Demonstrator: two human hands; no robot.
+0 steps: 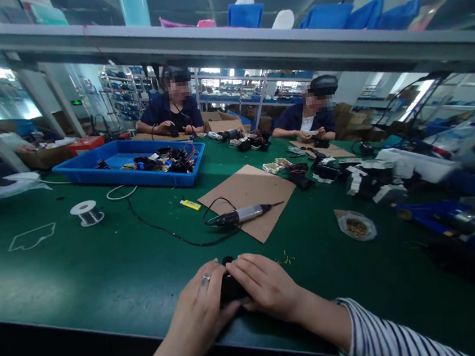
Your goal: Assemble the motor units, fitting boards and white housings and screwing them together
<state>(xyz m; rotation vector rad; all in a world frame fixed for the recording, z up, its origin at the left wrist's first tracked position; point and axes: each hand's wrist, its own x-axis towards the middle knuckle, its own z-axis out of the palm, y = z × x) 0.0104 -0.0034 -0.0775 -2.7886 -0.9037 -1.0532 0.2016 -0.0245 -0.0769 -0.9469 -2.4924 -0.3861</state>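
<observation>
Near the table's front edge, a small black casing (pixel 231 288) with a round black knob-like top (pixel 227 260) is gripped between my two hands. My left hand (pixel 205 297), with a ring on one finger, closes on its left side. From the right, my right hand (pixel 268 285) wraps over it, fingertips near the top. Most of the casing is hidden by my fingers. Just beyond, a grey and black electric screwdriver (pixel 243 214) lies on a sheet of brown cardboard (pixel 264 229). A few loose brass-coloured screws (pixel 287 259) lie right of my right hand.
A blue tray (pixel 127 181) of black parts stands far left, with a solder spool (pixel 87 213) and yellow lighter (pixel 190 205) nearer. A dish of screws (pixel 356 226) and blue power tool (pixel 441 216) lie right. Two people (pixel 173 108) work opposite; a shelf (pixel 215 41) crosses overhead.
</observation>
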